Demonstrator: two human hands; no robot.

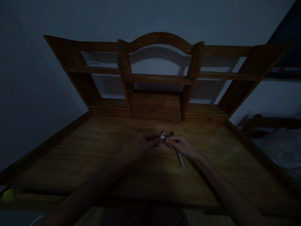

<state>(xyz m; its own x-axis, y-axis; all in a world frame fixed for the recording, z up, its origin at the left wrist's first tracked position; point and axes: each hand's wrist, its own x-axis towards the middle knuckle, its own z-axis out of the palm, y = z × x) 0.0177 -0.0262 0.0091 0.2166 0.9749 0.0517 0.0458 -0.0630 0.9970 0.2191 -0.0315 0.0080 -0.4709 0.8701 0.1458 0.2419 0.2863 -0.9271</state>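
Over the middle of the desk, both my hands meet at a small shiny silver piece with a black bar across its end, which looks like a razor [162,135]. My left hand [146,145] pinches it from the left, near its head. My right hand [180,145] is closed on its narrow end, with any handle hidden by the fingers. Beneath my right hand lies a pale flat handle [181,160] with a hole at its end. A black block [171,133] beyond that hand lines up with it; whether they join is hidden. A small dark piece [156,145] lies by my left fingers.
A wooden desk [105,135] spreads under my arms, with raised side edges. Along its back stands a wooden shelf unit [157,78] with small drawers [204,118]. Something yellow [8,195] shows at the lower left. The room is dim.
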